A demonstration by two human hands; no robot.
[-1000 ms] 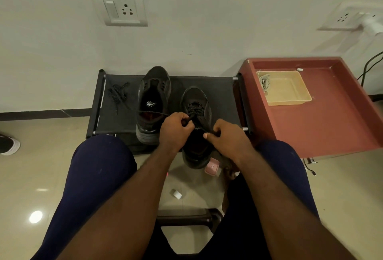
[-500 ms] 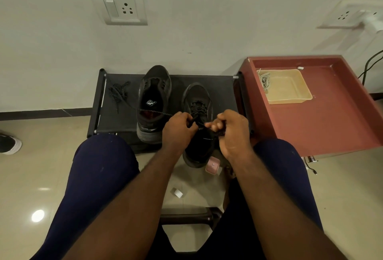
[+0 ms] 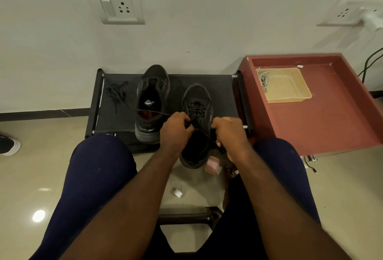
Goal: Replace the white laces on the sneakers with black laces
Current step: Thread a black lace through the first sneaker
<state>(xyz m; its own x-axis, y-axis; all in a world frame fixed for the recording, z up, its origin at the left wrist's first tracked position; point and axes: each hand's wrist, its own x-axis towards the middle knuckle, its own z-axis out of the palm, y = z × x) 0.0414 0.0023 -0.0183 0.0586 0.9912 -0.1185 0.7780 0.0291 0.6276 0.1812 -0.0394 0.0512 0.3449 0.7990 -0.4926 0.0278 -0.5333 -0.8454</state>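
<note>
Fingers (image 3: 183, 117) on both hands are pinching the black lace (image 3: 195, 108) tight. Compared to a second ago, the right hand (image 3: 230, 135) is pulling back toward the person, away from the left hand (image 3: 176, 131), so slack's probably coming out. They're likely cinching the upper eyelets of the nearer sneaker (image 3: 198, 93) on the shoe rack (image 3: 223, 85).
</note>
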